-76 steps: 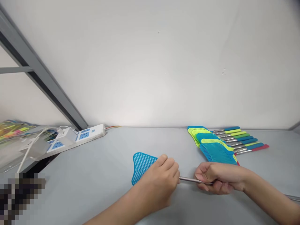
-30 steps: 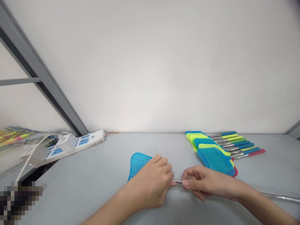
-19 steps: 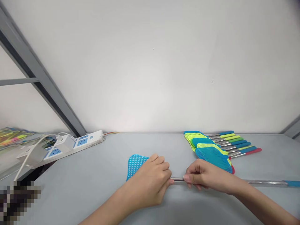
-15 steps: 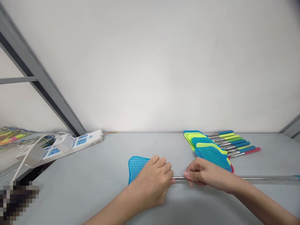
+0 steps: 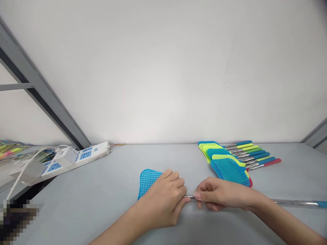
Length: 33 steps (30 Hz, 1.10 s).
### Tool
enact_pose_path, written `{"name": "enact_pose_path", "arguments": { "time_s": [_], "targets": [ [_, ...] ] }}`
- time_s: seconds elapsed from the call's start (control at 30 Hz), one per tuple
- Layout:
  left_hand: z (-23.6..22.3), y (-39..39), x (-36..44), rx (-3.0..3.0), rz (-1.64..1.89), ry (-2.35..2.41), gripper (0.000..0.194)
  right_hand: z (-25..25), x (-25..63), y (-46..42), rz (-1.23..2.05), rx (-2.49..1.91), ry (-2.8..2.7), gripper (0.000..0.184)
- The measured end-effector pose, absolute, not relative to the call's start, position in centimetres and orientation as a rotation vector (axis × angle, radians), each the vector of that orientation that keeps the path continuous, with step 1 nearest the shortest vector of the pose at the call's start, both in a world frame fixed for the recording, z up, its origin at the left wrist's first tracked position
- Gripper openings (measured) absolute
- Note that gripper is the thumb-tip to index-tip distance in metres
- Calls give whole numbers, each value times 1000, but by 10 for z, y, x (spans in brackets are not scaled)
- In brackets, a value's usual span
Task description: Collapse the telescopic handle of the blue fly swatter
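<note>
The left hand (image 5: 166,197) is closed around the blue swatter (image 5: 147,181) where its mesh head meets the metal rod (image 5: 293,202). Just beside it, the right hand (image 5: 217,194) pinches the rod between thumb and fingers, and a short bright stretch shows between the two hands. The swatter lies across the near part of the tabletop (image 5: 107,197), its long axis running left to right, nearly level and dipping slightly rightward. Its head points left, partly covered by the left hand; the rod passes behind the right hand and forearm, emerges beyond, and ends in a blue grip (image 5: 322,204) cut off at the right edge. Whether the rod touches the surface cannot be told.

Behind the right hand sits a fanned pile of swatters (image 5: 228,170), heads leftward, handles angled right and slightly away. Farther left lies a white power strip (image 5: 102,149) near the wall (image 5: 163,75), a plug adapter (image 5: 65,156) in it.
</note>
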<state>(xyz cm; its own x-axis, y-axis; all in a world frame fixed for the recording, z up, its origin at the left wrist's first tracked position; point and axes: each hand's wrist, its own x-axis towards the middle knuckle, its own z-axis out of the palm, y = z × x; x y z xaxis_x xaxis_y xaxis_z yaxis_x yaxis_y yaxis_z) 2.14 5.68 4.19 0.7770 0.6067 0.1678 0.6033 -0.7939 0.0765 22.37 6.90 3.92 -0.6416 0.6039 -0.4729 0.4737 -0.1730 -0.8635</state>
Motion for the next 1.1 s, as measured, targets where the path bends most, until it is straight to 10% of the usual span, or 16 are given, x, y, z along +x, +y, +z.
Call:
{"name": "enact_pose_path", "arguments": {
  "time_s": [0.33, 0.77, 1.1],
  "targets": [
    [41, 61, 19, 2834, 250, 1022, 22, 35, 228, 75, 1687, -1343, -2095, 34],
    [30, 46, 26, 3135, 446, 868, 16, 35, 219, 59, 2415, -1301, -1535, 24],
    [38, 55, 24, 2796, 260, 1001, 23, 47, 230, 69, 2009, -1257, -2054, 30]
  ]
}}
